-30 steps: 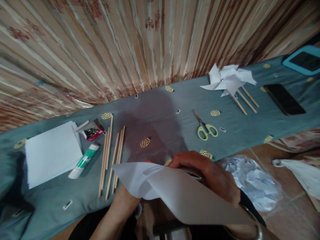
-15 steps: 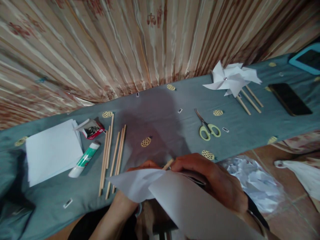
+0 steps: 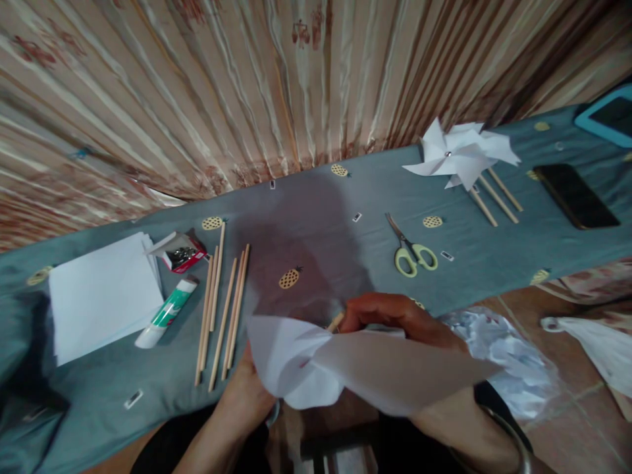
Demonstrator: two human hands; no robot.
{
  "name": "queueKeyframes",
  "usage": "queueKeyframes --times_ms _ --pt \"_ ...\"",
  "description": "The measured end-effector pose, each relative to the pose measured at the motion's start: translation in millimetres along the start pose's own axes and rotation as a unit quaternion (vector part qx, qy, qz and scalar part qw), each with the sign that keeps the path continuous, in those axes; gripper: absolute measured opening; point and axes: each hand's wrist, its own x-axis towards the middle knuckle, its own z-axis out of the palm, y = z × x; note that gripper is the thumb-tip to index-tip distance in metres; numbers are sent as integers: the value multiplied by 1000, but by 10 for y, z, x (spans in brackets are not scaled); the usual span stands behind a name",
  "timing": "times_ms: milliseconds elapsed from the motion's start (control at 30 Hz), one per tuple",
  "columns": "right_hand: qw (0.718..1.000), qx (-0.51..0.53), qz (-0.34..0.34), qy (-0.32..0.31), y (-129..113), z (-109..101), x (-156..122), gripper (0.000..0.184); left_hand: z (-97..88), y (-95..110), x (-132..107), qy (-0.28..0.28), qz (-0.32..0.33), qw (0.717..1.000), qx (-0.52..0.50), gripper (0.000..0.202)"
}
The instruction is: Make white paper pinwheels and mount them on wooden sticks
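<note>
A white paper pinwheel (image 3: pixel 301 362) is held up between my hands, its curled blades facing me. The tip of a wooden stick (image 3: pixel 336 322) pokes out above its centre. My right hand (image 3: pixel 407 319) is closed at the pinwheel's upper edge, fingertips beside the stick tip; a broad blade covers part of this hand. My left hand (image 3: pixel 249 388) grips from behind on the left, its fingers mostly hidden by the paper. Left of my hands lie several loose wooden sticks (image 3: pixel 224 322). Green-handled scissors (image 3: pixel 409 253) rest on the cloth beyond my right hand.
Left on the cloth: a stack of white paper (image 3: pixel 103 296), a glue stick (image 3: pixel 166 313) and a red box of metal pins (image 3: pixel 180 253). Back right: finished pinwheels (image 3: pixel 459 155), a phone (image 3: pixel 575 196) and a blue-framed device (image 3: pixel 605 118). A bag of paper scraps (image 3: pixel 503 362) sits lower right.
The pinwheel has turned in my hands, so its centre and rounded left blades now show. Its large right blade has swung upward, and my right hand has risen slightly.
</note>
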Motion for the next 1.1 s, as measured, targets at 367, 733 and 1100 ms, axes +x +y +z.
queueKeyframes --times_ms 367,733,1100 --pt "951 191 245 -3 279 94 180 20 127 -329 -49 6 -11 998 -60 26" --pt "942 186 280 -6 431 236 191 36 289 -312 -243 63 -8 994 -87 28" --pt "957 -41 238 -162 521 391 64 33 324 -764 -578 164 -33 952 -257 24"
